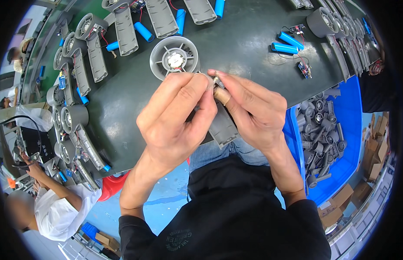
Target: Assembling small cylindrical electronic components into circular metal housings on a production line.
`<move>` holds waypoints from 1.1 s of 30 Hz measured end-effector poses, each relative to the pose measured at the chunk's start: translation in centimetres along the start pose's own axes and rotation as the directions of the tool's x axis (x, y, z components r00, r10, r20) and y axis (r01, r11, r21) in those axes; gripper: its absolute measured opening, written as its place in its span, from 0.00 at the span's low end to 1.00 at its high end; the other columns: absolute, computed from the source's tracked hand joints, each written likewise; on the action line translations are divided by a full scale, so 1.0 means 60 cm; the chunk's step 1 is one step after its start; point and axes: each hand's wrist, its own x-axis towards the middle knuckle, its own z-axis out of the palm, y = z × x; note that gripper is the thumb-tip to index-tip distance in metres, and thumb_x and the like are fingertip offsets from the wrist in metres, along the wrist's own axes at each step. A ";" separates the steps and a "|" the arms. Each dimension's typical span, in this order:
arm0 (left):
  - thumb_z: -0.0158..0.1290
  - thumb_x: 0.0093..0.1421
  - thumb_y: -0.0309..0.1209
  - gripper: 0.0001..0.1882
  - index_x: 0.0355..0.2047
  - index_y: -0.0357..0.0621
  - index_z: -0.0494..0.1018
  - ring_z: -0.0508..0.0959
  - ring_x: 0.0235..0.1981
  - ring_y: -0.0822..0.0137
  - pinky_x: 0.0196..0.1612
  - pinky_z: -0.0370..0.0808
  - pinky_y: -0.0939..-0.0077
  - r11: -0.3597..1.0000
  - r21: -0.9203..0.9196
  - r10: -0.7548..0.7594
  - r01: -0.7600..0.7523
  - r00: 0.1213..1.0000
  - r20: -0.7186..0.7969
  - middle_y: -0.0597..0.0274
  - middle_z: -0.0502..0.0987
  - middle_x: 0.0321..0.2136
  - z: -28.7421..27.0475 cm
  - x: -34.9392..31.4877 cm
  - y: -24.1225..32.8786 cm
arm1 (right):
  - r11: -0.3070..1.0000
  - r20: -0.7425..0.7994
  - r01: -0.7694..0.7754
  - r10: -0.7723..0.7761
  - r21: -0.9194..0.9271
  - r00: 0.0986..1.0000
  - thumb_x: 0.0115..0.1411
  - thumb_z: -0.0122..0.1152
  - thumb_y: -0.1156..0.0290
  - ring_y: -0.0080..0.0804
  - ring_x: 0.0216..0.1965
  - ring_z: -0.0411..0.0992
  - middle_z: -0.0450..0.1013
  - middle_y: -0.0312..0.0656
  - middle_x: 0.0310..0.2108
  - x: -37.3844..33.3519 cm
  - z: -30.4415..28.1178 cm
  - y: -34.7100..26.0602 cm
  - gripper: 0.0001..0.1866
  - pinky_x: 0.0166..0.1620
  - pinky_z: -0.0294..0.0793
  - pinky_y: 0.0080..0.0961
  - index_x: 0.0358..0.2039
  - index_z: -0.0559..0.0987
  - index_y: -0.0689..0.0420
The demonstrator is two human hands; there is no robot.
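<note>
The grey fan housing (154,56) rests on the dark green workbench (119,125), its handle shell (223,128) reaching the near edge. A motor (175,61) is already seated; no battery shows in the visible handle, so assembly seems unfinished. The left hand (173,110) and right hand (257,108) are closed in fingertip pinches at the neck, on some small part I cannot identify. Farther right, blue cells (285,48) and a circuit board (304,69) lie outside any housing.
</note>
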 end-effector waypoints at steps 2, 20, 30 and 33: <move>0.59 0.50 0.12 0.10 0.35 0.28 0.77 0.79 0.28 0.66 0.33 0.75 0.78 1.000 0.001 -0.003 0.003 1.000 0.005 0.53 0.79 0.30 0.000 0.001 0.001 | 1.000 -0.002 -0.004 0.004 0.012 1.000 0.54 0.69 0.82 0.35 0.36 0.82 0.82 0.49 0.40 0.000 0.000 0.000 0.17 0.38 0.81 0.23 0.46 0.82 0.65; 0.61 0.49 0.12 0.12 0.35 0.31 0.78 0.78 0.26 0.65 0.29 0.76 0.77 0.998 -0.062 -0.019 0.018 1.000 -0.011 0.55 0.78 0.29 0.003 0.002 -0.005 | 1.000 0.000 0.023 -0.023 0.005 1.000 0.54 0.68 0.83 0.38 0.38 0.83 0.82 0.51 0.40 -0.001 0.001 0.004 0.17 0.39 0.82 0.25 0.46 0.82 0.66; 0.60 0.51 0.13 0.11 0.36 0.31 0.78 0.78 0.25 0.66 0.28 0.75 0.77 0.998 -0.044 -0.041 0.042 0.999 0.010 0.56 0.78 0.29 -0.001 0.002 -0.003 | 1.000 0.004 0.015 -0.015 -0.010 1.000 0.55 0.68 0.82 0.37 0.37 0.83 0.82 0.50 0.40 -0.004 0.002 0.002 0.17 0.38 0.82 0.24 0.47 0.82 0.66; 0.60 0.51 0.13 0.12 0.37 0.31 0.77 0.77 0.24 0.67 0.28 0.74 0.78 0.999 -0.017 -0.041 0.042 0.999 0.023 0.56 0.77 0.30 0.000 0.002 0.000 | 1.000 -0.002 -0.005 0.005 -0.030 1.000 0.55 0.68 0.81 0.38 0.36 0.83 0.82 0.51 0.40 -0.004 0.006 -0.002 0.17 0.38 0.82 0.24 0.47 0.82 0.66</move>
